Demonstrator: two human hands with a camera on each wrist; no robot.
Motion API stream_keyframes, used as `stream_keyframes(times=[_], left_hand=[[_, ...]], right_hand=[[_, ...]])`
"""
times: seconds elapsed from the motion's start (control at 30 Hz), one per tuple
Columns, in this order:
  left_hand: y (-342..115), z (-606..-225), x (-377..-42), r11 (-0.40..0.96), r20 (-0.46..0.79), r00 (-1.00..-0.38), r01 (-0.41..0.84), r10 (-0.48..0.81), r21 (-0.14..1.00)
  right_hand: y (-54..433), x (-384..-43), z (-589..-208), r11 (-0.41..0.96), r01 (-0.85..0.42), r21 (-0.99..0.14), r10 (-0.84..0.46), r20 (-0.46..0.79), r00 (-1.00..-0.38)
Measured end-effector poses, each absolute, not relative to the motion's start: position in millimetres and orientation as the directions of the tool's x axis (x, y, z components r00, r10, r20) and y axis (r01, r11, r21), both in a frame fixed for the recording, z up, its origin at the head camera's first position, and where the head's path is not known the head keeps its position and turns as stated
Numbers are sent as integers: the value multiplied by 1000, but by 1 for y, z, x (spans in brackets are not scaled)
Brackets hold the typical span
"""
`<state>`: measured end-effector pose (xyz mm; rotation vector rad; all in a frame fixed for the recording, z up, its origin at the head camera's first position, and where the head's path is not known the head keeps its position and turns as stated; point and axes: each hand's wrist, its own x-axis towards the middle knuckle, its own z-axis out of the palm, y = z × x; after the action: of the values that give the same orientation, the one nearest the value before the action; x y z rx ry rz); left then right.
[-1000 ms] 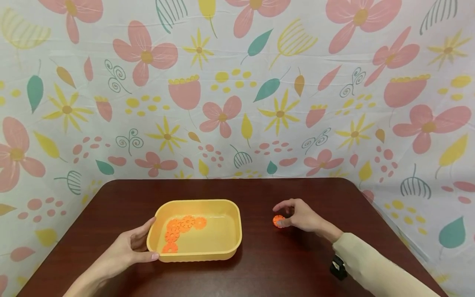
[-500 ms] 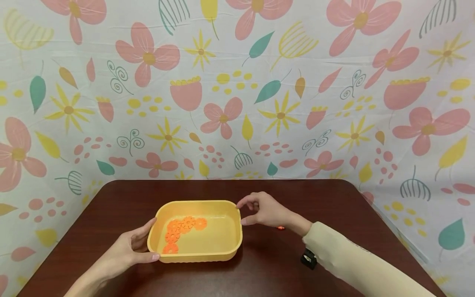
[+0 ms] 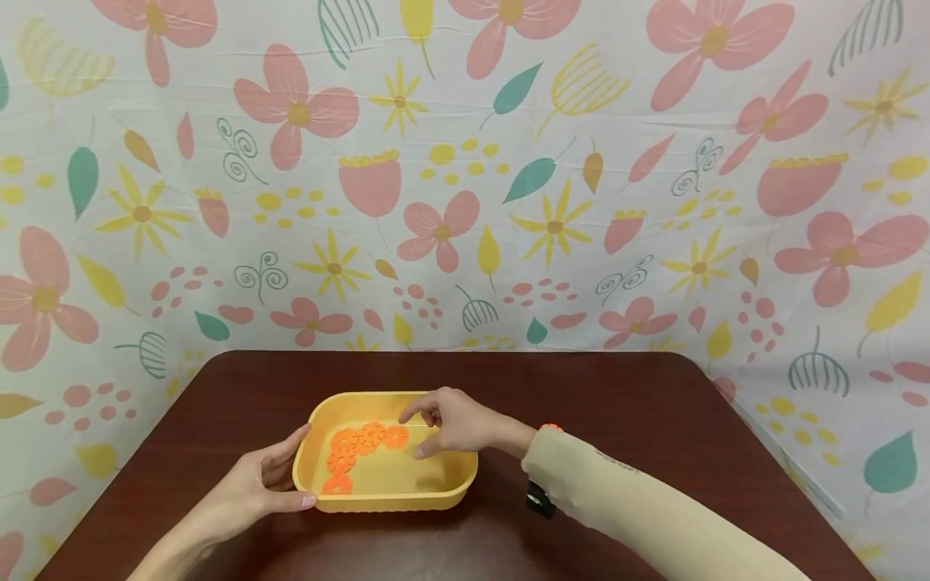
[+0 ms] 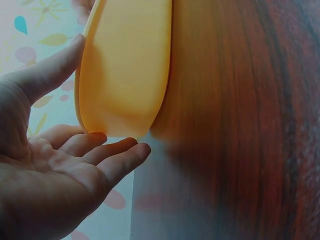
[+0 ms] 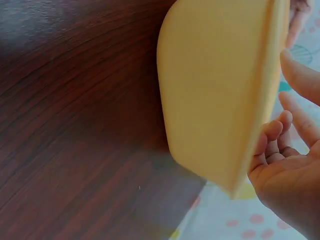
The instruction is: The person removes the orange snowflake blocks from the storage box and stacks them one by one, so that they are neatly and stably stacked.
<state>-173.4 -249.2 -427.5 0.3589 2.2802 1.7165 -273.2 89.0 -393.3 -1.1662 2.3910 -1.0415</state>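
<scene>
A yellow plastic tray [image 3: 385,504] stands on the table with several orange notched plastic discs [image 3: 340,461] lying in its left part. The left hand [image 3: 250,492] holds the tray's left end, thumb at the near corner and fingers along the side; the left wrist view shows the thumb at the rim [image 4: 82,100] and fingertips at the end wall. Over the tray's right half hovers the right hand [image 3: 458,424], thumb and index finger apart with nothing between them. In the right wrist view, its other fingers [image 5: 272,132] are curled beside the rim.
Another orange disc [image 3: 552,426] lies on the table to the right, mostly hidden behind the right wrist and sleeve. The dark wooden table [image 3: 617,387] ends at a flower-printed cloth [image 3: 465,161] at the back. A black device [image 3: 539,499] is strapped under the right wrist.
The right hand has left the orange disc on the table and moved left, past the tray's right rim, to over its inside. The left hand stays at the tray's left end.
</scene>
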Motion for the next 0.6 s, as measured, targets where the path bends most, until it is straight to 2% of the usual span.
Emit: stream_keyframes(times=[0.27,0.6], left_hand=[[-249,-429,-173,279,-64,-931,42,359,959],[-248,-428,-173,271,-60,-934,41,352,962]], right_hand=[[67,-282,-409,466,-551,-692,-762,2,-647],[57,-287,-416,495,-455,-740,-727,-67,-683]])
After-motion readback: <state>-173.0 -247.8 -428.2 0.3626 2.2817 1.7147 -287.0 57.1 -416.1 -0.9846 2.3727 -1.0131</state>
